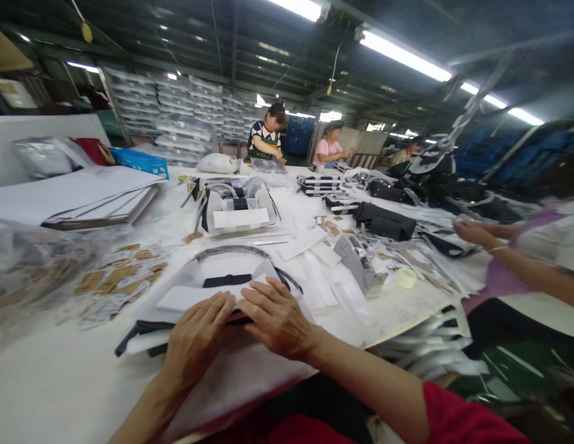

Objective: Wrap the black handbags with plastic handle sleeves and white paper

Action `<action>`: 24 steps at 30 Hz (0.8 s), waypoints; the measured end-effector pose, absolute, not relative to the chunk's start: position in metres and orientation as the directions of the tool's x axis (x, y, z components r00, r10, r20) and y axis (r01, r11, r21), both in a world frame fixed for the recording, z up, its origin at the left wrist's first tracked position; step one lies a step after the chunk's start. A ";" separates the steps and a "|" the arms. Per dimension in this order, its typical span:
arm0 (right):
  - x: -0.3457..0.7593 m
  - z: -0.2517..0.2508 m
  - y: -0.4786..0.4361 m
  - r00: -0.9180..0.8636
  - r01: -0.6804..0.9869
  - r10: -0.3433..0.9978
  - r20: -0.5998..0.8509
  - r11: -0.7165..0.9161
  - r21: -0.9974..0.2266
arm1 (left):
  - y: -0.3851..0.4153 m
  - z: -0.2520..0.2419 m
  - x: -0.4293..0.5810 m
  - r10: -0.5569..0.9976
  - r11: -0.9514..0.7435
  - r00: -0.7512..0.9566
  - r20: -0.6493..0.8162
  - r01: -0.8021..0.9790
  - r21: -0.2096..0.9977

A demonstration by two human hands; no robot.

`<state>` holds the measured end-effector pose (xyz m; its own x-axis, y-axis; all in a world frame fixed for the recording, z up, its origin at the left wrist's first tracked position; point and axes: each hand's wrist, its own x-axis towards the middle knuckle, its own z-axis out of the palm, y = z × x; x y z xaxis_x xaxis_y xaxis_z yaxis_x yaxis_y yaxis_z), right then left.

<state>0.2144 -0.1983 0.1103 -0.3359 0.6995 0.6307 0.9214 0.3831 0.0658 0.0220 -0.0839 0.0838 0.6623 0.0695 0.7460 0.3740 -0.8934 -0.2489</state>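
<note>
A handbag [222, 281] with a dark strap and a curved handle wrapped in clear film lies on the white table in front of me. Across its near part runs a white padding sheet [185, 298]. My left hand [198, 327] rests on the near edge of this sheet, fingers stretched out side by side. Just right of it, my right hand [277, 314] lies over the same edge, its fingers extended and slightly apart. Both thumbs are largely hidden, as is the bag's surface under the palms.
Beyond stands another wrapped bag [240, 216]. Brown tags [120, 274] and a stack of white boards [74, 197] lie left. Loose white sheets [305, 243] and a black bag [386, 221] lie right. A co-worker's arm [513, 253] reaches in at right; other people work across the table.
</note>
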 end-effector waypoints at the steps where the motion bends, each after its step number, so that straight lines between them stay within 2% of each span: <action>1: 0.221 0.113 -0.207 -0.307 0.927 0.688 0.658 0.373 0.042 | -0.081 0.085 0.019 0.089 -0.892 0.663 0.743 0.385 -0.237; 4: 0.257 0.112 -0.241 -0.131 0.968 0.659 0.741 0.246 -0.048 | -0.074 0.088 0.012 0.167 -0.880 0.660 0.733 0.435 -0.190; 8: 0.333 0.082 -0.292 0.276 0.959 0.645 0.713 -0.131 -0.253 | -0.068 0.088 0.006 0.215 -0.866 0.643 0.735 0.474 -0.161; 10: 0.367 0.064 -0.315 0.509 0.861 0.634 0.582 -0.390 -0.328 | -0.068 0.088 0.006 0.227 -0.859 0.627 0.745 0.490 -0.150; 13: 0.398 0.045 -0.337 0.749 0.662 0.582 0.317 -0.679 -0.317 | -0.069 0.088 0.007 0.237 -0.855 0.615 0.752 0.500 -0.140; 15: 0.407 0.038 -0.343 0.802 0.597 0.558 0.212 -0.742 -0.306 | -0.071 0.088 0.007 0.235 -0.851 0.614 0.754 0.504 -0.146; 17: 0.410 0.036 -0.343 0.811 0.583 0.560 0.169 -0.747 -0.320 | -0.071 0.087 0.008 0.232 -0.845 0.615 0.754 0.511 -0.157; 24: 0.411 0.037 -0.331 0.803 0.593 0.576 0.154 -0.743 -0.311 | -0.071 0.089 0.008 0.279 -0.814 0.583 0.763 0.565 -0.134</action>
